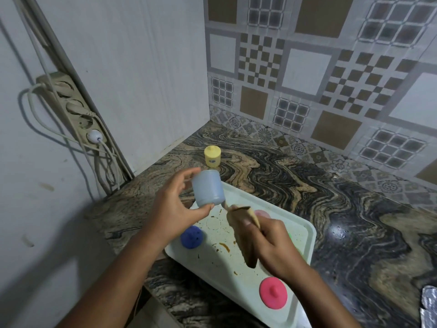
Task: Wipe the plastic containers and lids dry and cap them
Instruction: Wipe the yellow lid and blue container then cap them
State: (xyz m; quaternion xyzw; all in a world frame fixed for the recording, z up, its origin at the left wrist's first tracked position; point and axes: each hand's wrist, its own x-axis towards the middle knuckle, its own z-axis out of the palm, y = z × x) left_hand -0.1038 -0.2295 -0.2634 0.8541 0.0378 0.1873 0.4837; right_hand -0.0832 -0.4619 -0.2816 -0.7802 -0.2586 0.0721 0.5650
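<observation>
Head view, nearest first: pink lid (273,293) with a knob, lying on the pale tray (212,263) close to its near edge. Further in, on the tray's left side, a blue lid (191,237). Brown smears and ring marks scattered over the tray's bare middle. Above the tray, right hand (272,247) closed around a tan cloth (243,233), one end of it pointing up toward the mouth of the blue container (208,188), the other hanging down over the tray. Partly hidden behind cloth and right hand, something pink and a glimpse of green; too covered to tell what. Left hand (172,207) gripping the blue container by thumb and fingertips, held in the air, uncapped, tilted with its mouth toward the cloth. Beyond, on the marbled worktop (307,185), a yellow container (212,156) standing upright and capped, near the corner. Patterned tiles on the back wall; power strip (75,110) with cables on the left wall.
</observation>
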